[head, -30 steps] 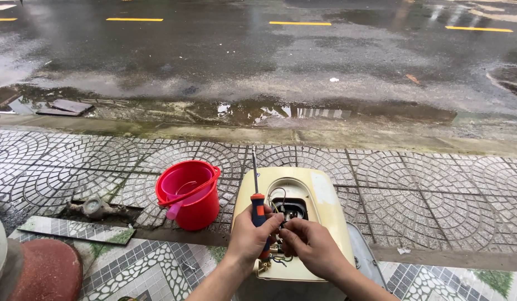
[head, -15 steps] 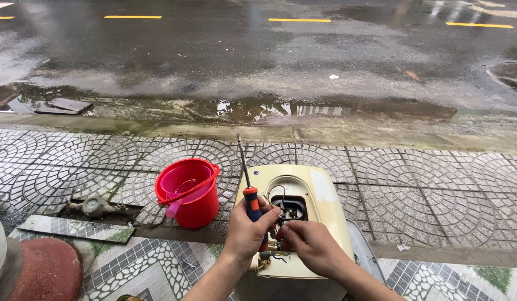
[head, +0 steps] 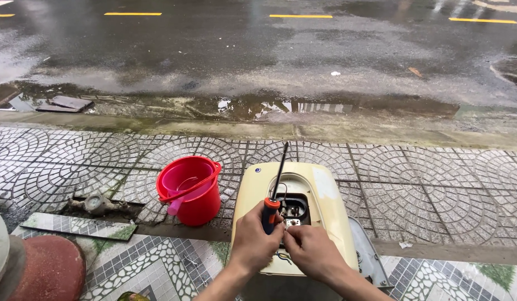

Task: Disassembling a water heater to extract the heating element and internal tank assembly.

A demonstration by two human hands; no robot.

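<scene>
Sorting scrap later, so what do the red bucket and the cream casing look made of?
The red bucket looks like glossy moulded plastic, with even colour and a thin rim. The cream casing has a smooth, yellowed finish with rounded edges; probably plastic, though painted metal cannot be ruled out.

Cream appliance casing [head: 325, 195] laid on patterned pavement [head: 437, 184], opening uncovered. Screwdriver [head: 274, 192] gripped in left hand [head: 257, 242], shaft tilted upward; small metal part [head: 292, 223] pinched by right hand [head: 311, 253]. Red bucket [head: 190, 189] just beside casing's left edge.
</scene>
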